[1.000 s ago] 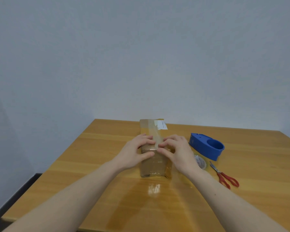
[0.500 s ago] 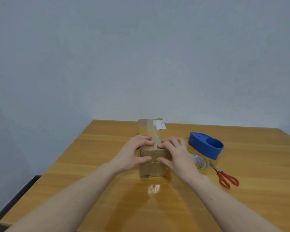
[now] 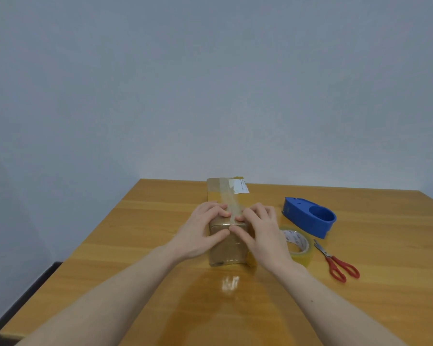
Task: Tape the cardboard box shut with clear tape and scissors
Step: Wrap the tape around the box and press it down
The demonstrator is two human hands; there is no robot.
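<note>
A long cardboard box [image 3: 225,196] lies on the wooden table [image 3: 135,245], pointing away from me, with a strip of clear tape along its top seam and a white label at its far end. My left hand [image 3: 200,233] and my right hand [image 3: 260,231] rest on the box's near end. Their fingers lie on top beside the tape and their thumbs press the near face. A roll of clear tape [image 3: 298,243] lies flat right of the box, partly behind my right wrist. Red-handled scissors [image 3: 338,264] lie further right, blades shut.
A blue tape dispenser [image 3: 310,217] stands at the back right, behind the roll. The table's left edge runs close to a grey wall, with dark floor below it. A glossy patch shines on the tabletop just in front of the box.
Both hands stay on the box's near end. The thumbs have slid closer together on the near face, and the fingers have shifted slightly on top.
</note>
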